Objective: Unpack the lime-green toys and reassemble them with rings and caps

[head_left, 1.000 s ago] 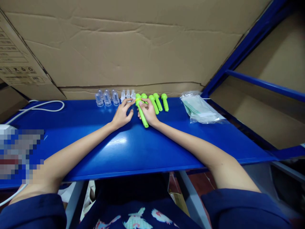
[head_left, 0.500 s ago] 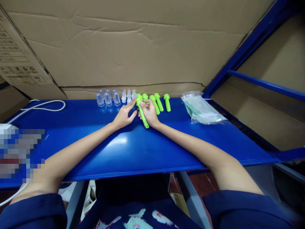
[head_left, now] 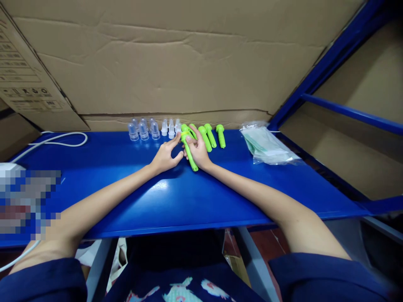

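Note:
My right hand point(head_left: 198, 153) is closed round a bright green plastic handle point(head_left: 192, 157) with a rounded head and a yellow band near its top. It slants with its narrow end toward me. My left hand point(head_left: 166, 156) is open, its thumb apart from its fingers. The left fingertips touch the green handle's head by the yellow band. Just behind the right fingers lies another green handle, partly hidden. More green handles point(head_left: 205, 139) lie to the right, one point(head_left: 221, 137) set apart. Left of the hands stand several small white translucent nozzles point(head_left: 171, 129) and clear domed caps point(head_left: 144, 131).
A clear plastic bag point(head_left: 267, 144) with pale green and white contents lies on the right of the blue table point(head_left: 189, 209). A white cable point(head_left: 67, 144) loops at the left, near a white device point(head_left: 11, 170). Cardboard point(head_left: 176, 63) walls the back; a blue frame point(head_left: 317, 71) rises right.
The right index finger has stretched upward beside the green handle's head. The left hand stays almost in place, its fingertips still at the band.

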`<state>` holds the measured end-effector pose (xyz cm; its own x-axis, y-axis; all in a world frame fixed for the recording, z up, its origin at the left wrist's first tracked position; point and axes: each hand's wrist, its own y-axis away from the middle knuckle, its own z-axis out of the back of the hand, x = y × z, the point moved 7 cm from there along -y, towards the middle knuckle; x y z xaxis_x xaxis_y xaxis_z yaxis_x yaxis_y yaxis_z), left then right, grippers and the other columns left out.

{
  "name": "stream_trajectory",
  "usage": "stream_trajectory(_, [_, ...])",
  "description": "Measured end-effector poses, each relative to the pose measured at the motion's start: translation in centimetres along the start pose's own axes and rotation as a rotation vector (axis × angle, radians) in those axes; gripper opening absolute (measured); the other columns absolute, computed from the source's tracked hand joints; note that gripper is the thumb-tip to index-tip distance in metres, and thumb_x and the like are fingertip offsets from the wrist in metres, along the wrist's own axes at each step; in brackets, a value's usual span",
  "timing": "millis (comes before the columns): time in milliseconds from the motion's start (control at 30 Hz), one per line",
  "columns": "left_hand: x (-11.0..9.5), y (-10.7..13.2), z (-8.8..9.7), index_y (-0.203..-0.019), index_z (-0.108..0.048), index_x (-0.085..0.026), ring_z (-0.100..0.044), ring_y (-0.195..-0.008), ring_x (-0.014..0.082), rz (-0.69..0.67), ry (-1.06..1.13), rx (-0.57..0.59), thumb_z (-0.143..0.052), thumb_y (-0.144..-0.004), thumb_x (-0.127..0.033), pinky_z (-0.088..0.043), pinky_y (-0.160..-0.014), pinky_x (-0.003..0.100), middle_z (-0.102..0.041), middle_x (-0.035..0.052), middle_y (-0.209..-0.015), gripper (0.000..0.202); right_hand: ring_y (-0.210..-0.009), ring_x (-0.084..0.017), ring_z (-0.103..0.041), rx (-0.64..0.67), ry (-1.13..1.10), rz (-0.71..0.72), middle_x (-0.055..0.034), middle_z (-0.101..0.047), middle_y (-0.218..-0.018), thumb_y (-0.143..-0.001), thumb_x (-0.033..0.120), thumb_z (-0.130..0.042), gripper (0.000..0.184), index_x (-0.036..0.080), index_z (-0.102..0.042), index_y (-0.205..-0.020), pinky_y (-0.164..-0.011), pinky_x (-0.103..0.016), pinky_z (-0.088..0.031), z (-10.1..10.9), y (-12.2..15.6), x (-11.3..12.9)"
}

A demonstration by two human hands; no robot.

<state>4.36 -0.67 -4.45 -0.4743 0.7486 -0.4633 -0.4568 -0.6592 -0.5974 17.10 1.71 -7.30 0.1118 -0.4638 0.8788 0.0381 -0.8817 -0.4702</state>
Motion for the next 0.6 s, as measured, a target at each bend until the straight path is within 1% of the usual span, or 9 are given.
stream_trajectory(100, [-0.1,0.1,0.1,-0.144,-0.051,-0.011,-0.059,-0.129,0.0290,-0.016,-0.016,-0.017,-0.057,-0.083,-0.029,-0.046,-0.112,0.044,-0.058,0.0164,-0.142,0.063,-0.044,-0.011,-0.054,0.047,0.015,-0.002,0.0010,-0.059,-0.071,-0.090,0.063,-0.059,0.056,0.027,-0.052,-0.133,-0.035,-0.023,-0.046,-0.2,0.0,0.2])
stream_trajectory(167, [-0.2,0.2,0.1,-0.143,-0.051,-0.011,-0.061,-0.126,0.0285,-0.028,-0.037,-0.027,-0.057,-0.084,-0.028,-0.047,-0.110,0.044,-0.061,0.0170,-0.139,0.062,-0.043,-0.011,-0.054,0.045,0.012,-0.006,0.0010,-0.060,-0.071,-0.090,0.064,-0.059,0.057,0.025,-0.053,-0.130,-0.035,-0.023,-0.046,-0.1,-0.1,0.1])
stream_trajectory(233, [-0.8,0.3,-0.2,-0.141,-0.054,-0.010,-0.063,-0.124,0.0288,-0.073,-0.077,0.011,-0.056,-0.084,-0.027,-0.049,-0.106,0.044,-0.062,0.0183,-0.137,0.059,-0.041,-0.010,-0.052,0.009,-0.004,-0.005,0.0033,-0.059,-0.067,-0.088,0.066,-0.060,0.056,0.025,-0.050,-0.125,-0.033,-0.022,-0.044,0.2,-0.3,-0.2])
stream_trajectory(333, [-1.9,0.6,-1.2,-0.132,-0.061,-0.010,-0.064,-0.122,0.0302,-0.185,-0.138,0.121,-0.056,-0.083,-0.024,-0.053,-0.098,0.043,-0.060,0.0202,-0.138,0.051,-0.039,-0.010,-0.051,-0.060,-0.020,0.015,0.0080,-0.055,-0.058,-0.086,0.067,-0.062,0.051,0.025,-0.044,-0.110,-0.032,-0.020,-0.040,0.8,-0.7,-0.3])
stream_trajectory(400, [-2.2,0.7,-1.3,-0.126,-0.065,-0.010,-0.065,-0.119,0.0308,-0.203,-0.157,0.130,-0.056,-0.083,-0.023,-0.054,-0.095,0.044,-0.059,0.0207,-0.139,0.046,-0.038,-0.010,-0.051,-0.066,-0.020,0.029,0.0092,-0.054,-0.056,-0.086,0.067,-0.062,0.049,0.026,-0.039,-0.102,-0.031,-0.019,-0.039,0.9,-0.9,-0.2])
stream_trajectory(467, [-1.9,0.4,-0.9,-0.117,-0.070,-0.013,-0.068,-0.115,0.0292,-0.150,-0.134,0.067,-0.054,-0.085,-0.021,-0.054,-0.094,0.044,-0.064,0.0183,-0.134,0.037,-0.038,-0.009,-0.050,-0.050,-0.021,0.032,0.0095,-0.054,-0.057,-0.087,0.067,-0.061,0.049,0.026,-0.037,-0.098,-0.031,-0.019,-0.039,0.6,-0.9,-0.1])
stream_trajectory(533, [-1.3,0.2,-0.2,-0.107,-0.073,-0.014,-0.071,-0.108,0.0260,-0.063,-0.063,-0.023,-0.052,-0.087,-0.019,-0.054,-0.094,0.041,-0.072,0.0144,-0.121,0.030,-0.038,-0.009,-0.051,-0.038,-0.021,0.023,0.0093,-0.056,-0.059,-0.086,0.068,-0.061,0.050,0.026,-0.035,-0.097,-0.031,-0.019,-0.040,0.4,-0.8,0.0])
stream_trajectory(567, [-0.9,0.1,0.2,-0.106,-0.072,-0.014,-0.072,-0.105,0.0243,-0.014,-0.017,-0.072,-0.051,-0.087,-0.019,-0.055,-0.093,0.039,-0.075,0.0128,-0.115,0.029,-0.038,-0.009,-0.052,-0.037,-0.022,0.018,0.0087,-0.057,-0.061,-0.086,0.068,-0.061,0.051,0.026,-0.035,-0.097,-0.031,-0.019,-0.041,0.3,-0.8,0.0])
stream_trajectory(600, [-0.5,0.0,0.6,-0.110,-0.071,-0.014,-0.072,-0.102,0.0229,0.033,0.026,-0.116,-0.051,-0.088,-0.019,-0.056,-0.091,0.036,-0.076,0.0118,-0.111,0.030,-0.039,-0.009,-0.053,-0.037,-0.023,0.015,0.0080,-0.059,-0.064,-0.085,0.069,-0.062,0.052,0.026,-0.035,-0.097,-0.032,-0.020,-0.041,0.2,-0.7,0.0])
